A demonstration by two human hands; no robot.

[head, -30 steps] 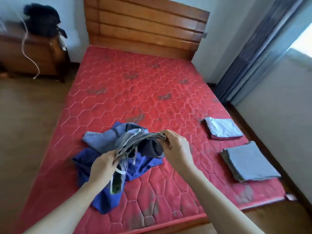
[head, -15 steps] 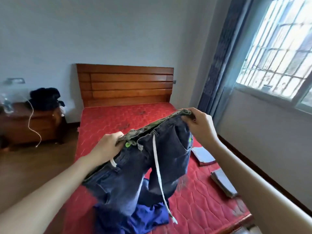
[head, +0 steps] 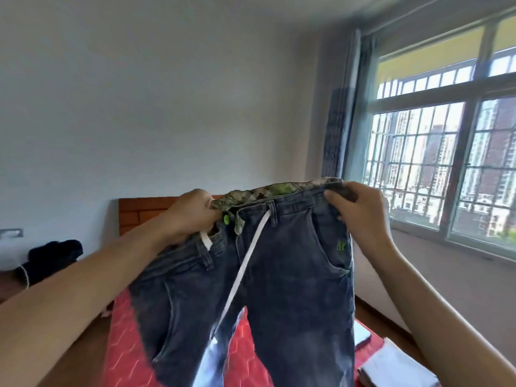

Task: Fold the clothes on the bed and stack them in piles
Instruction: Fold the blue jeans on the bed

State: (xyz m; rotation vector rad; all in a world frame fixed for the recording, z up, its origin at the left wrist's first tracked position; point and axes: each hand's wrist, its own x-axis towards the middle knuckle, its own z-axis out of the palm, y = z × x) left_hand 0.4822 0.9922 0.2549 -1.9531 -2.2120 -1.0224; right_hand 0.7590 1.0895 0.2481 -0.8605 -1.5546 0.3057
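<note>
A person holds a pair of dark blue jeans (head: 279,289) up at chest height over a bed, both bare arms reaching forward from the lower corners of the view. The left hand (head: 192,216) grips the waistband at its left end, fingers curled into the bunched denim beside a small green button (head: 226,218). The right hand (head: 360,216) pinches the waistband's right end, thumb on the front and fingers folded over the top edge. Between the two hands the waistband is stretched roughly level, its patterned green lining (head: 259,194) turned outward along the top.

A white drawstring (head: 245,269) hangs from the waistband down the front of the jeans, slanting toward the lower left. A small green logo (head: 341,245) is stitched near the right pocket. The legs drop straight down, their hems running out of the bottom of the view, blurred by motion.

Beneath the jeans lies the red quilted mattress (head: 131,356), with the wooden headboard (head: 139,213) against the pale wall behind the left hand. At the mattress's right edge, two piles of folded pale grey cloth (head: 396,367) sit near each other, partly cut off by the frame.

A dark bundle of fabric (head: 53,255) rests on furniture at far left. A barred window (head: 435,174) with a blue-grey curtain (head: 340,129) beside it looks out on high-rise buildings.
</note>
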